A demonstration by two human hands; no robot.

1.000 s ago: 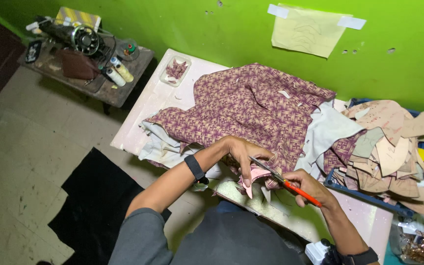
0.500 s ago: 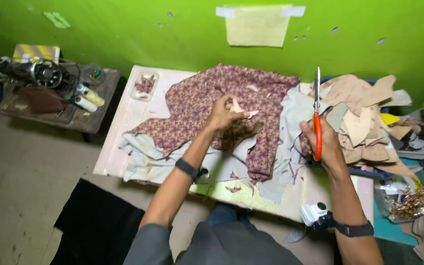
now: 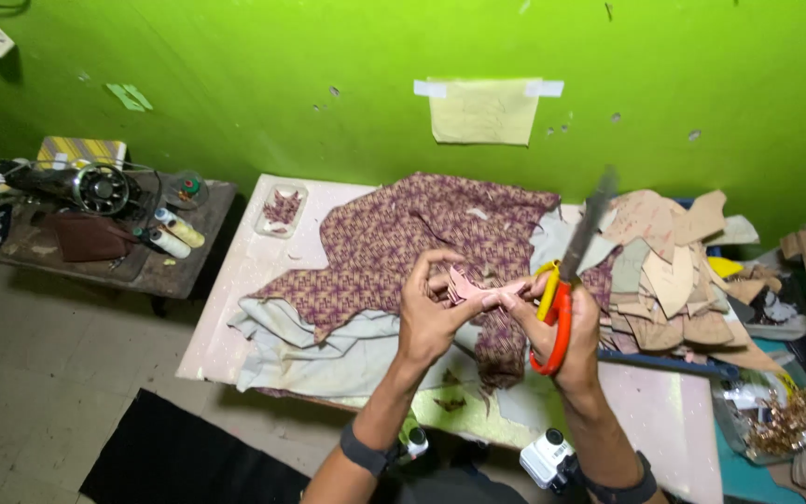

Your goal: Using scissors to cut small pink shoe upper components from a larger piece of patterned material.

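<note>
The pale table [image 3: 235, 308] is running out from the green wall [image 3: 328, 56], and the big purple patterned cloth [image 3: 394, 243] is sprawling over its middle, lying on a grey-white cloth [image 3: 310, 350] that is spilling toward the near-left edge. At the table's right edge a heap of tan cut pieces [image 3: 673, 271] is piling up. Near the far-left corner a small tray of scraps [image 3: 281, 209] is sitting. Up over the table's near edge, the left hand [image 3: 429, 313] is pinching one end of a small pink cut piece [image 3: 478, 289], fingers closed on it. The right hand [image 3: 566, 327] is touching the other end with thumb and forefinger while gripping orange-handled scissors [image 3: 566, 280], blades pointing up and away, blurred.
</note>
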